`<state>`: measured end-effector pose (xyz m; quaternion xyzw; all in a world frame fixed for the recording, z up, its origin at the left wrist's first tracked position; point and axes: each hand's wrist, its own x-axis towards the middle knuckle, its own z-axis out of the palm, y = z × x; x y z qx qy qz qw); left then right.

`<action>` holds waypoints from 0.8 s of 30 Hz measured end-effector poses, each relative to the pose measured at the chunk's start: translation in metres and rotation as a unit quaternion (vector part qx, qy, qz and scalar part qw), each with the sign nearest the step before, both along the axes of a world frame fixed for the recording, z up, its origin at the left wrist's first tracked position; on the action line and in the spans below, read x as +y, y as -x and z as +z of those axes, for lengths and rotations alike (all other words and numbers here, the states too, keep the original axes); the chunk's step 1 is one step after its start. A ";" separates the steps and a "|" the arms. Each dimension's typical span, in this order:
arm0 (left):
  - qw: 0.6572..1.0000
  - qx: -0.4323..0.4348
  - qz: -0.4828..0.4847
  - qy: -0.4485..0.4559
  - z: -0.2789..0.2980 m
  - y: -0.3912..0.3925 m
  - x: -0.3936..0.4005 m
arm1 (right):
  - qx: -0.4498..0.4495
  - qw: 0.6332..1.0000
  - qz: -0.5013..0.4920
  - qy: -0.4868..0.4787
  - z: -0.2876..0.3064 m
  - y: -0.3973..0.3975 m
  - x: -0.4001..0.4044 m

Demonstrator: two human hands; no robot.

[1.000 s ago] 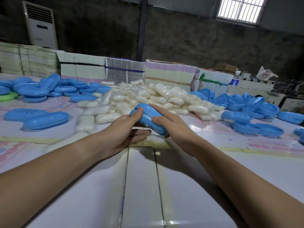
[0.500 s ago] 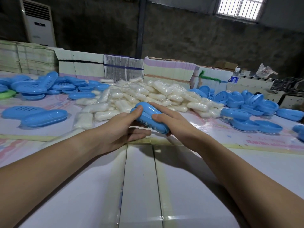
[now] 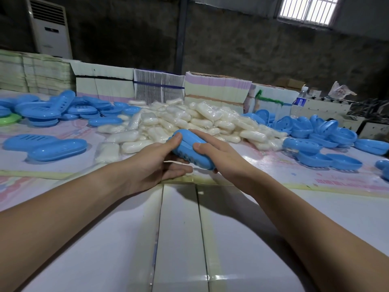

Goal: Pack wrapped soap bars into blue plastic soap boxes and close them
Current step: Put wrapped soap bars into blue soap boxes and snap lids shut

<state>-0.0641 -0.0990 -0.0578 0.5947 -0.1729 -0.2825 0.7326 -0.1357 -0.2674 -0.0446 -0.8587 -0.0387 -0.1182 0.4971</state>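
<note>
Both hands hold one blue plastic soap box [image 3: 190, 148] just above the table, in front of the soap pile. My left hand [image 3: 155, 163] grips its left end, thumb on top and fingers underneath. My right hand [image 3: 219, 154] grips its right side, thumb and index finger on the lid. The two halves of the box are pressed together; whatever is inside is hidden. Behind it lies a big pile of wrapped white soap bars [image 3: 189, 123].
Blue box halves lie heaped at the left [image 3: 48, 108] and right [image 3: 324, 131], with two closed blue boxes [image 3: 46, 144] near left. Stacks of flat cartons [image 3: 160, 87] line the back. A water bottle [image 3: 301, 100] stands far right. White table panels [image 3: 179, 239] lie near me.
The hands have squeezed the box halves closer together; the pale gap seen along its side earlier no longer shows. Hands and box stay in about the same place.
</note>
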 end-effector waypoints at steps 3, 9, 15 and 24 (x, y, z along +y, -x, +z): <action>1.000 0.000 -0.006 0.000 0.000 0.000 0.000 | 0.001 1.000 0.000 0.003 0.002 0.001 -0.001; 1.000 0.011 -0.012 0.017 -0.003 -0.002 0.000 | 0.005 1.000 0.003 -0.002 0.000 0.000 0.001; 1.000 -0.023 -0.011 0.002 -0.006 -0.002 -0.003 | -0.008 1.000 0.005 -0.012 -0.005 0.002 0.004; 0.993 -0.096 -0.011 -0.065 -0.005 -0.001 -0.003 | -0.025 0.999 -0.006 -0.042 -0.006 0.003 0.007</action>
